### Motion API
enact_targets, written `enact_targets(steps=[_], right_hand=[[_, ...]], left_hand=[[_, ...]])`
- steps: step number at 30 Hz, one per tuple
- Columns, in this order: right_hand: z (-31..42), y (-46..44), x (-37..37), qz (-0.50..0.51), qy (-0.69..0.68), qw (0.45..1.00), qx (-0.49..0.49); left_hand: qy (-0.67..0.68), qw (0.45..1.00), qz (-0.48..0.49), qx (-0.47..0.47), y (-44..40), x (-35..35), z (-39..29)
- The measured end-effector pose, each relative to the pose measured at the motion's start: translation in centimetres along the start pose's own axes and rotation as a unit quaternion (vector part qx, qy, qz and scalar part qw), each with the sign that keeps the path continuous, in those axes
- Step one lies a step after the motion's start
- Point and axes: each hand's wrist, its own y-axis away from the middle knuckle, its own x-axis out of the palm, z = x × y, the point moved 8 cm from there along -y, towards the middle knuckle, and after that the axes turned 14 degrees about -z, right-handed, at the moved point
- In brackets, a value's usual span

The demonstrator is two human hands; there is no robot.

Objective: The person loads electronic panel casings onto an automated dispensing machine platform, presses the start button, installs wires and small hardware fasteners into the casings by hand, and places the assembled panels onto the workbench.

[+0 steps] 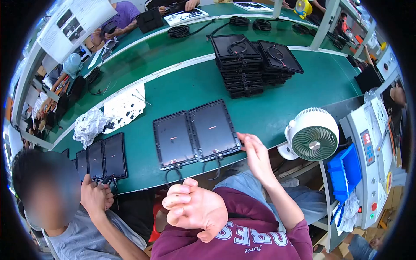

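Two shallow black plastic housings lie side by side on the green table in front of me, a left housing (pixel 174 138) and a right housing (pixel 212 128). Each has a raised rim and a short black cable at its near edge. My right hand (pixel 256 157) pinches the right rim of the right housing between thumb and fingers; some fingertips are hidden. Nearer to me, my left hand (pixel 197 208) is raised over my lap, palm showing, fingers loosely bent and thumb apart. Nothing shows in it.
Stacked black housings (pixel 240 65) with coiled cables stand at the back. A white fan (pixel 314 134) and blue bin (pixel 345 171) are at right. Left are crumpled white paper (pixel 90 125), a spotted white sheet (pixel 128 108) and a co-worker's hand (pixel 96 195) by more housings (pixel 113 156).
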Motion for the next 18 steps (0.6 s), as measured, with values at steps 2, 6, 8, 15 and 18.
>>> enact_targets(steps=[2,6,8,15,18], right_hand=[[0.9,0.2,1.0,0.022,0.094,0.994,-0.055],[2.0,1.1,4.1,0.038,0.189,0.973,-0.13],[1.6,1.4,5.9,0.068,0.255,0.956,-0.131],[4.6,3.7,-5.5,-0.061,0.072,0.961,-0.259],[8.9,9.2,-19.8,-0.298,0.18,0.897,-0.274]], left_hand=[[-0.004,1.0,0.004,-0.009,0.2,0.0,0.1],[0.021,0.998,0.035,-0.038,1.0,0.3,0.7],[-0.02,0.996,-0.059,-0.063,1.9,-0.2,1.2],[0.008,0.986,0.09,-0.139,5.8,4.2,0.5],[0.033,0.974,0.133,-0.182,9.1,5.4,1.1]])
